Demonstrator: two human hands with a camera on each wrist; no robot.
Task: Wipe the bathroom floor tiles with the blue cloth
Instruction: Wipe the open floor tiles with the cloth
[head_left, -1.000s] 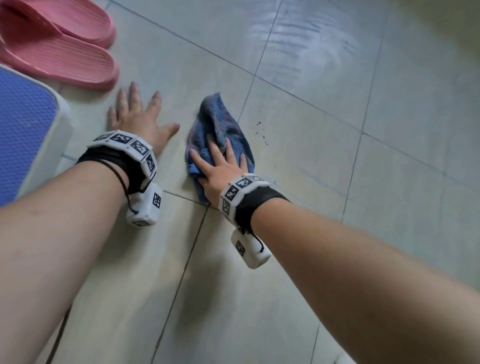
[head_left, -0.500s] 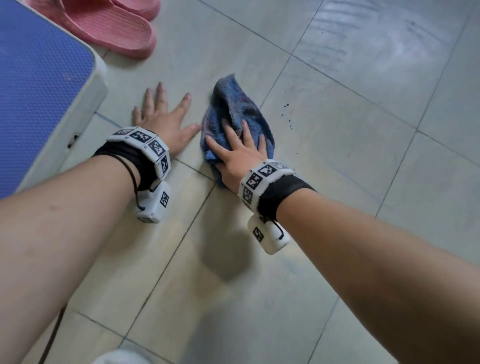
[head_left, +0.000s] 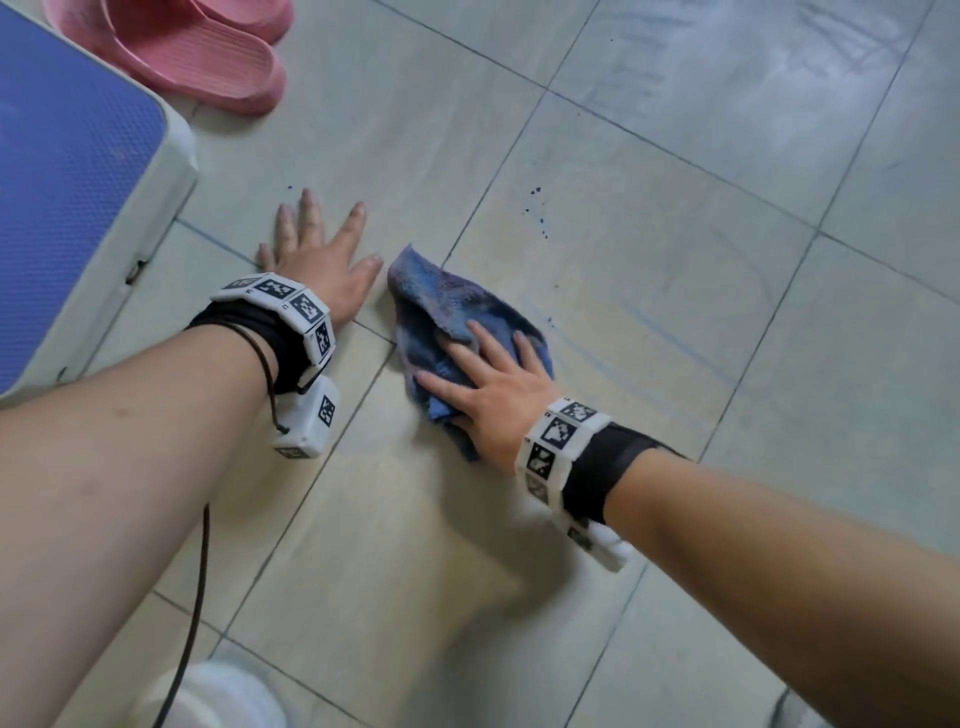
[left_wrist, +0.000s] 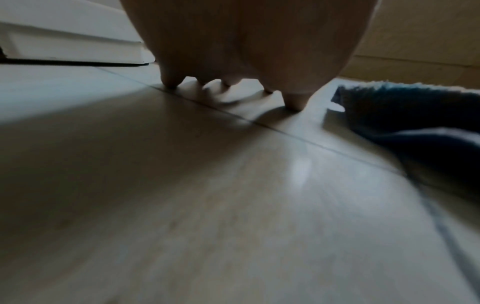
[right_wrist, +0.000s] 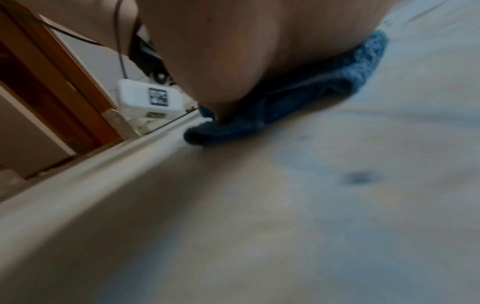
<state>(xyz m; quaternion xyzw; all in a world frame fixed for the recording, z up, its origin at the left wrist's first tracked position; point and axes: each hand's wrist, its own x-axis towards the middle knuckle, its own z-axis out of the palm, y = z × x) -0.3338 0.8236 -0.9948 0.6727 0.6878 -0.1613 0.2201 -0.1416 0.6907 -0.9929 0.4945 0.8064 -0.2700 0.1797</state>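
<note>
Pressing down with spread, straight fingers, the right hand (head_left: 493, 395) is lying flat on the crumpled blue cloth (head_left: 447, 312), which is sitting on the floor tiles (head_left: 649, 218) over a grout line. The left hand (head_left: 317, 254) is resting open on the floor just beside the cloth, holding nothing. Pink slippers (head_left: 208, 57) are lying near a blue-topped stool (head_left: 67, 171).

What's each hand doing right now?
Left hand: open, fingers spread flat on the floor tiles, holding nothing.
Right hand: open, pressing the blue cloth flat.
</note>
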